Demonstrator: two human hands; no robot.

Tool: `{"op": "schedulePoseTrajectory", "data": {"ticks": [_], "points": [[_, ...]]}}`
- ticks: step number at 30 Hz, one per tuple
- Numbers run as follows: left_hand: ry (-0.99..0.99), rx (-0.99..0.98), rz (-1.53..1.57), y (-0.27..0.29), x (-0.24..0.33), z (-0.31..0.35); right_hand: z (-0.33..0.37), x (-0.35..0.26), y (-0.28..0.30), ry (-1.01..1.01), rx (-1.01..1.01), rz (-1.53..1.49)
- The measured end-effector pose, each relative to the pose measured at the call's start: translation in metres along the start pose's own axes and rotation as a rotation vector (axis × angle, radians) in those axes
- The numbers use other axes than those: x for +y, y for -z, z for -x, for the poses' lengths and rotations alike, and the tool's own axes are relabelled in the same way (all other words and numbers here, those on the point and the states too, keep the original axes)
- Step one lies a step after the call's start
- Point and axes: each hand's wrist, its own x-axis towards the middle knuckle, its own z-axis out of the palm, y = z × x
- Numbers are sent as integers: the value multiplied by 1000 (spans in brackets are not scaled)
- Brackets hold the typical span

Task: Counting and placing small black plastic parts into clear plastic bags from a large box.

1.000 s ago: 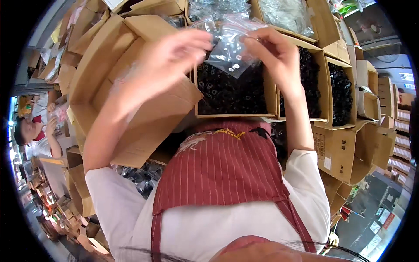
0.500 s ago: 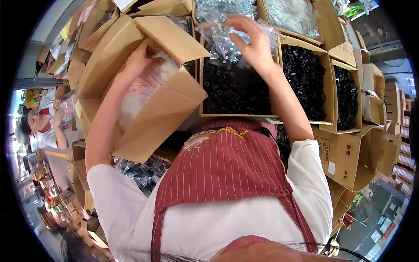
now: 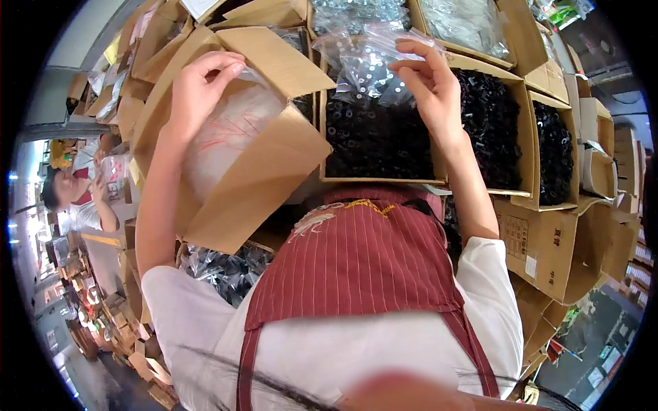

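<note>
My left hand (image 3: 200, 89) is closed in a pinch above an open cardboard box (image 3: 271, 185), with the edge of a clear plastic bag (image 3: 255, 75) at its fingertips. Inside that box lie clear plastic bags (image 3: 226, 147) with thin red lines. My right hand (image 3: 435, 89) hovers over the right side of a carton of small black parts (image 3: 377, 144), its curved fingers apart. Beside those fingers, a clear zip bag (image 3: 373, 75) with small pale round pieces rests on the black parts. Whether a fingertip touches the bag is hard to see.
More cartons of black parts (image 3: 490, 130) stand to the right. At the back are boxes of clear bags (image 3: 459, 27) and silvery packets (image 3: 356, 15). Dark packaged pieces (image 3: 226, 270) sit low on the left. Another person (image 3: 89, 185) handles a clear bag at far left.
My left hand has come up out of the box with its fingers pinched. My right hand has shifted right, off the top of the filled zip bag, which stays on the black parts.
</note>
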Motion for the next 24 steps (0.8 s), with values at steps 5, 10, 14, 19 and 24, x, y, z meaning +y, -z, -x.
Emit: {"op": "schedulePoseTrajectory", "data": {"ticks": [5, 10, 14, 19, 24], "points": [[302, -117, 596, 12, 27, 1, 1, -39, -24, -58, -245, -121], [368, -108, 1032, -4, 102, 10, 10, -48, -65, 105, -426, -266], [347, -110, 1205, -21, 119, 14, 19, -59, -75, 198, -290, -115], [420, -155, 1399, -37, 122, 16, 32, -53, -54, 197, 9, -24], [454, -339, 1243, -56, 127, 26, 47, -58, -25, -73, 41, -299]]}}
